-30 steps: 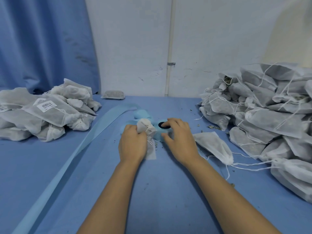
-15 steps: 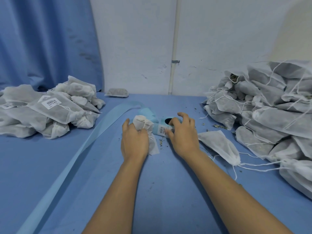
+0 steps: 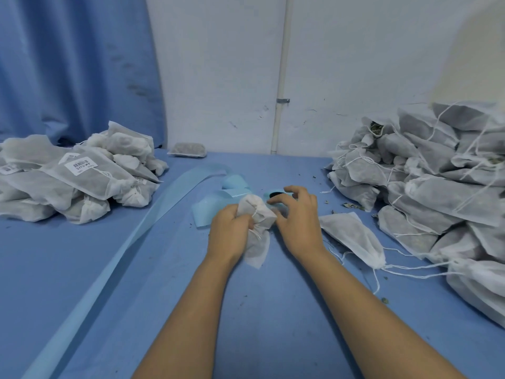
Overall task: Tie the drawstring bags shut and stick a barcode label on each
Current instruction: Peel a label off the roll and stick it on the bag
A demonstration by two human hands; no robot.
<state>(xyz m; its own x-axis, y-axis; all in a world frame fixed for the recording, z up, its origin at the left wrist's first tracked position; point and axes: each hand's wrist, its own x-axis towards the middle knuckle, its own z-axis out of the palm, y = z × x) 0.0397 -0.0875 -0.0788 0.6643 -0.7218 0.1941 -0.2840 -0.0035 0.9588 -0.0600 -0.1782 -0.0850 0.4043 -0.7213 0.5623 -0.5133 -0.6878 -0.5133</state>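
Your left hand [image 3: 229, 232] grips the bag [image 3: 259, 217], already tied, at mid-table. Your right hand [image 3: 296, 218] hovers half-curled over the label roll [image 3: 267, 193]; whether it pinches anything, I cannot tell. Labelling comes next: press one barcode flat on the bag.

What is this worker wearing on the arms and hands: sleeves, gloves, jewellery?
Left hand and right hand are ungloved, with no rings visible. Left arm and right arm are bare to the frame edge: no sleeves, watch or wristbands.

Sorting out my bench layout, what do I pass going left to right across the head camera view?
Labelled bag pile, blue backing strip, left hand gripping a bag, right hand, loose bag, untied bag pile.
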